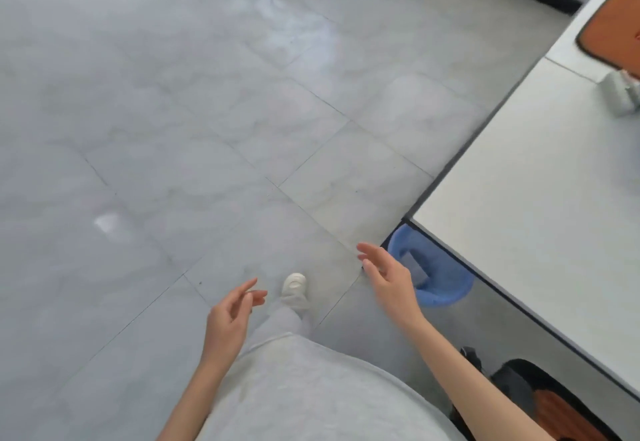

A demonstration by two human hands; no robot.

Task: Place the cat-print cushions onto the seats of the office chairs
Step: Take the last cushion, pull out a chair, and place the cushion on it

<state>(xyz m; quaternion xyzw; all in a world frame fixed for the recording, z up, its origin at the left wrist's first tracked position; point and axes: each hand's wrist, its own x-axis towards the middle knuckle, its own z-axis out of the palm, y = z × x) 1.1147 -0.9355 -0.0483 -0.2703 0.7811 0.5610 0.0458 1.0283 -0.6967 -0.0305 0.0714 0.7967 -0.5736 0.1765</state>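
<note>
Both hands, left hand [228, 319] and right hand [389, 279], hang empty with fingers loosely spread above the tiled floor [207, 129], beside a white desk [536, 215].

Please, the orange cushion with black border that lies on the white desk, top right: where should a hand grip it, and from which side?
Probably the rounded near-left corner of the orange cushion. It lies flat on the white desk, most of it cut off by the picture's edge, so that dark-bordered corner is the only part clearly reachable. Come from the floor side with the right hand, the nearer one, and pinch the border. Both hands hold nothing; the left hand could support.
</note>
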